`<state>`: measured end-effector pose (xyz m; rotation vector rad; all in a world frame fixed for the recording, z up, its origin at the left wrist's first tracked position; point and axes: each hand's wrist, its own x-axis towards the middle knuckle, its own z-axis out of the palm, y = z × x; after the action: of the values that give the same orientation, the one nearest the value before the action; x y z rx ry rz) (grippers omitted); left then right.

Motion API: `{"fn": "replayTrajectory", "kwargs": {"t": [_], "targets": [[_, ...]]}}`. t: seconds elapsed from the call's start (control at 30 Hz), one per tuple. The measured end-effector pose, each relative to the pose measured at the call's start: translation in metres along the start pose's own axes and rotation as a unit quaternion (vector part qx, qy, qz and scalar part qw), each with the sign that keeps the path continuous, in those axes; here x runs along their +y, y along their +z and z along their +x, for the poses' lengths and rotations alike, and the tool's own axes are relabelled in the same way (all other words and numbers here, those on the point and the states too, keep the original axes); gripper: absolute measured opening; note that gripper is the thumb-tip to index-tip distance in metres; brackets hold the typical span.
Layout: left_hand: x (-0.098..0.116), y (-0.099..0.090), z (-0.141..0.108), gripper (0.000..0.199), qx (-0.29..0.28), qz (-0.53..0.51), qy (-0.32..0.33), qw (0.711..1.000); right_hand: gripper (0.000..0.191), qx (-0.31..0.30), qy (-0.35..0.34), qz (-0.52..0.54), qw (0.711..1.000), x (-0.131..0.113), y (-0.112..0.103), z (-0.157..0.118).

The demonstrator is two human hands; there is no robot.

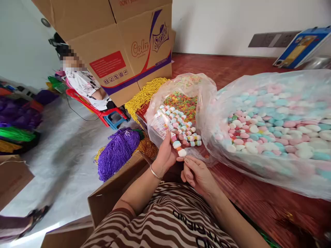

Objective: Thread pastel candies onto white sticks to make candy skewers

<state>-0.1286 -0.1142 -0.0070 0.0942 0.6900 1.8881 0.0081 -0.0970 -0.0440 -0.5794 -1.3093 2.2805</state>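
Observation:
My left hand [165, 151] is closed around a short row of pastel marshmallow-like pieces [177, 144], white, blue and orange, lined up one after another. Close against the white piece at its lower end, my right hand [195, 172] pinches with thumb and forefinger; what lies between those fingertips is too small to make out. Just beyond my hands, similar finished-looking rows [178, 120] of pastel pieces lie in the mouth of a clear plastic bag [207, 88]. Small orange, yellow and green pieces [181, 103] fill the back of that bag.
At right a large clear bag [258, 165] bulges with loose pastel pieces on the red wooden table [240, 186]. A tall cardboard box [134, 44] stands behind gold bead strands [147, 93]. Purple bead strands [117, 151] lie left. Another person [85, 82] sits on a red chair [100, 110].

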Motion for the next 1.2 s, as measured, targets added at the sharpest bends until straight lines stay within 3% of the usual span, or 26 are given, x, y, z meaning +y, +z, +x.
{"fn": "replayTrajectory", "kwargs": {"t": [0.03,0.07,0.1,0.2,0.23,0.27,0.3,0.33,0.43,0.47,0.5,0.6,0.63,0.7,0.73,0.77,0.8,0.9,0.93,0.97,1.0,1.07,1.2], "targets": [[-0.001,0.0,0.001,0.034,0.009,0.007,0.002,1.0,0.033,0.033,-0.051,-0.095,0.994,0.002,-0.004,0.001],[-0.003,0.0,0.003,0.033,0.019,0.013,0.004,1.0,0.032,0.069,-0.117,-0.207,0.969,0.004,-0.008,0.002],[-0.004,0.0,0.004,0.032,0.028,0.02,0.006,0.999,0.031,0.102,-0.188,-0.323,0.922,0.006,-0.013,0.003],[-0.005,0.003,0.006,0.027,0.056,0.037,0.003,0.998,0.025,0.144,-0.348,-0.569,0.731,0.012,-0.028,0.005],[-0.006,0.005,0.006,0.027,0.063,0.039,0.0,0.997,0.025,0.147,-0.369,-0.602,0.693,0.013,-0.031,0.005],[-0.006,0.007,0.006,0.027,0.069,0.04,-0.003,0.997,0.026,0.151,-0.373,-0.614,0.679,0.014,-0.032,0.005],[-0.007,0.008,0.005,0.027,0.07,0.04,-0.006,0.997,0.026,0.157,-0.364,-0.604,0.691,0.014,-0.032,0.005],[-0.008,0.009,0.005,0.028,0.067,0.04,-0.009,0.997,0.026,0.164,-0.341,-0.573,0.727,0.014,-0.031,0.004],[-0.01,0.008,0.004,0.029,0.029,0.031,-0.027,0.999,0.032,0.149,-0.186,-0.334,0.912,0.008,-0.022,0.002],[-0.011,0.006,0.004,0.03,0.013,0.023,-0.033,0.999,0.034,0.123,-0.121,-0.218,0.96,0.006,-0.018,0.002],[-0.011,0.003,0.005,0.031,-0.003,0.015,-0.038,0.999,0.034,0.092,-0.064,-0.104,0.988,0.003,-0.016,0.001],[-0.013,-0.004,0.007,0.035,-0.034,0.006,-0.049,0.998,0.032,0.022,0.013,0.101,0.995,-0.001,-0.012,0.0],[-0.013,-0.005,0.008,0.036,-0.037,0.01,-0.053,0.998,0.032,0.019,0.009,0.104,0.994,-0.001,-0.013,-0.001],[-0.015,-0.006,0.011,0.037,-0.031,0.026,-0.059,0.997,0.032,0.047,-0.042,0.002,0.998,0.002,-0.016,-0.001],[-0.016,-0.005,0.012,0.036,-0.022,0.037,-0.058,0.997,0.031,0.076,-0.092,-0.097,0.988,0.003,-0.018,-0.001],[-0.017,-0.004,0.013,0.035,-0.013,0.051,-0.051,0.997,0.03,0.109,-0.156,-0.214,0.958,0.005,-0.022,0.0],[-0.018,-0.003,0.014,0.034,-0.003,0.065,-0.04,0.997,0.027,0.142,-0.226,-0.333,0.904,0.006,-0.025,0.0],[-0.021,-0.001,0.016,0.026,0.02,0.09,0.009,0.996,0.02,0.198,-0.398,-0.579,0.684,0.008,-0.035,0.003],[-0.022,0.0,0.017,0.025,0.021,0.093,0.019,0.995,0.02,0.203,-0.428,-0.618,0.627,0.008,-0.037,0.003],[-0.022,0.0,0.017,0.024,0.02,0.094,0.022,0.995,0.02,0.208,-0.446,-0.641,0.589,0.008,-0.038,0.004],[-0.023,0.0,0.017,0.025,0.016,0.095,0.021,0.995,0.021,0.211,-0.452,-0.652,0.571,0.008,-0.038,0.004],[-0.025,-0.001,0.016,0.026,0.004,0.099,0.011,0.995,0.021,0.222,-0.444,-0.648,0.578,0.008,-0.035,0.003],[-0.03,0.002,0.013,0.029,-0.013,0.092,-0.02,0.995,0.022,0.234,-0.371,-0.604,0.665,0.011,-0.025,-0.001]]}}
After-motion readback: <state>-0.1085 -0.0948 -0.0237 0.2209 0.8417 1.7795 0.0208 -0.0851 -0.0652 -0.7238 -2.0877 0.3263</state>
